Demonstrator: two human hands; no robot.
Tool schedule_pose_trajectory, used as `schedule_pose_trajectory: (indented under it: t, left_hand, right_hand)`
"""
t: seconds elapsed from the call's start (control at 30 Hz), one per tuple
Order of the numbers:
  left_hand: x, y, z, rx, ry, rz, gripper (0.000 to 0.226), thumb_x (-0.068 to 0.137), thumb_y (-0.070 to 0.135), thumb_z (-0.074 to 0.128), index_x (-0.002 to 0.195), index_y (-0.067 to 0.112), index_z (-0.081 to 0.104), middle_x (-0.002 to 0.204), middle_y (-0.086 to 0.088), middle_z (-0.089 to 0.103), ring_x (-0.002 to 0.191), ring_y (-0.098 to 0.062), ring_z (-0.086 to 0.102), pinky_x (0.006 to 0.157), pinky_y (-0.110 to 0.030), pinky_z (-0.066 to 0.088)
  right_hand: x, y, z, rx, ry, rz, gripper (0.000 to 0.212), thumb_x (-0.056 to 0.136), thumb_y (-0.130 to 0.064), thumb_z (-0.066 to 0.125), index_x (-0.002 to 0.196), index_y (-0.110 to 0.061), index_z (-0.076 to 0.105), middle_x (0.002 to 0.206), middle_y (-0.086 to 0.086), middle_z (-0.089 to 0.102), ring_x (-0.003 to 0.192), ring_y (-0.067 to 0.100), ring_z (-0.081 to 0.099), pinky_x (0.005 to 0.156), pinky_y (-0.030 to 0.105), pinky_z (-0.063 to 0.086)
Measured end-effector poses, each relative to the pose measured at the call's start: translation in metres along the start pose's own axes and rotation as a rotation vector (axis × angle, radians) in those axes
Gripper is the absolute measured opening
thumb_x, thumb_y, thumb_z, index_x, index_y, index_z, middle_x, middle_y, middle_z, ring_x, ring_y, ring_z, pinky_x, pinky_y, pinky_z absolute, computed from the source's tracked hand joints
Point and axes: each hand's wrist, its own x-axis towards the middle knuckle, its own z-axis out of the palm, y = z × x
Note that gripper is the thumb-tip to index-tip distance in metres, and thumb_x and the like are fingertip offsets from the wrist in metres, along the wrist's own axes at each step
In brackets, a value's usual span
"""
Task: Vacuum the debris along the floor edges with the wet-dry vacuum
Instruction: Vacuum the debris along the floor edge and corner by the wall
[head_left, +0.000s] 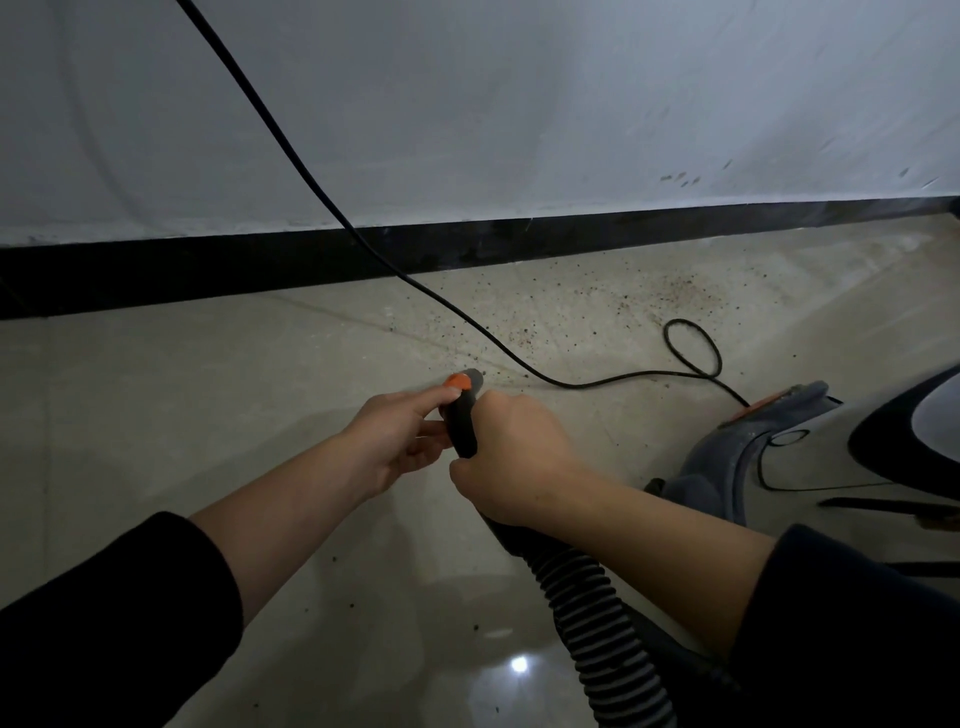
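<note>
My right hand (511, 454) grips the black vacuum hose handle (464, 423), whose orange-and-grey tip (464, 380) points toward the wall. My left hand (402, 436) holds the handle from the left, its thumb lying up near the orange part. The ribbed black hose (597, 618) runs back under my right forearm. Dark debris specks (660, 296) are scattered over the beige tile floor near the black baseboard (208, 270), to the right of the tip. Part of the grey wet-dry vacuum body (737, 457) sits at the right.
A black power cord (332, 208) slopes down from the upper left across the wall, runs over the floor and forms a loop (693, 348) near the vacuum. A white wall (519, 104) stands behind the baseboard. A tile joint (363, 325) crosses the floor.
</note>
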Motion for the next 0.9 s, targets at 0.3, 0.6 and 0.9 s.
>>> schedule_pose_trajectory:
  t: [0.3,0.6,0.9]
  left_hand:
    - [-0.003,0.007,-0.017,-0.019,0.060,0.036,0.040,0.086,0.029,0.072,0.119,0.007,0.065,0.082,-0.010,0.065,0.047,-0.009,0.061,0.058,-0.023,0.050]
    - [-0.004,0.007,-0.017,0.002,0.147,0.080,0.040,0.085,0.033,0.072,0.116,0.009,0.063,0.092,-0.012,0.067,0.065,-0.015,0.063,0.059,-0.025,0.050]
    - [-0.003,0.011,-0.018,-0.007,0.165,0.084,0.042,0.085,0.033,0.073,0.118,0.008,0.063,0.094,-0.011,0.067,0.066,-0.015,0.062,0.058,-0.025,0.049]
  right_hand:
    - [0.006,-0.011,0.005,0.014,0.010,-0.050,0.037,0.087,-0.014,0.055,0.067,-0.021,0.024,0.069,-0.002,0.038,0.057,0.011,0.036,0.047,0.022,0.030]
    - [0.009,-0.009,0.005,0.055,0.012,-0.078,0.036,0.087,-0.015,0.058,0.067,-0.022,0.028,0.069,-0.001,0.042,0.057,0.010,0.041,0.046,0.021,0.033]
    - [0.013,-0.012,0.001,0.053,0.004,-0.084,0.038,0.087,-0.015,0.057,0.067,-0.022,0.025,0.071,-0.002,0.041,0.057,0.009,0.038,0.046,0.021,0.029]
